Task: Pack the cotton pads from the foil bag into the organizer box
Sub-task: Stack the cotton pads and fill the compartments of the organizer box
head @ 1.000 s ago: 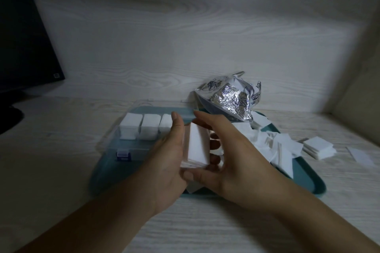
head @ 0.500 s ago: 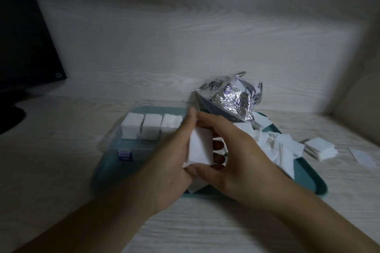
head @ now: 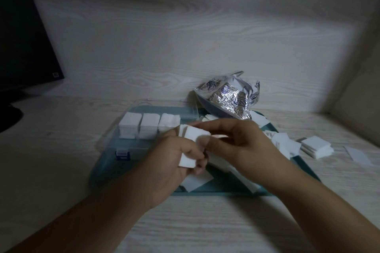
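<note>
I have a small stack of white square cotton pads [head: 188,149] held at the centre of the frame, above the teal plastic tray [head: 107,167]. My left hand [head: 174,167] curls round the stack's lower end, fingers and thumb closed on it. My right hand [head: 236,141] pinches the stack's upper edge between thumb and forefinger; motion blur hides the exact fingertip contact.

I judge these pads to be very light, soft and compressible, and the stack is only loosely bound, so single sheets could slide or fan out. Holding it across the flat faces with a squeeze at both ends, as I do now, looks like the safe grip; pinching one corner would likely peel off a layer.

The clear plastic organizer box [head: 144,144] sits on the tray at centre left, its lid open and a purple latch [head: 122,154] on the near wall. Three compartments along its far row each hold a stack of pads [head: 150,127]; the near part looks unfilled, though the dim light makes that uncertain. The crumpled silver foil bag [head: 227,96] lies open at upper right of the tray, with loose pads [head: 284,145] spilled below it, some beyond the tray's right edge on the pale wooden tabletop [head: 205,228].
</note>
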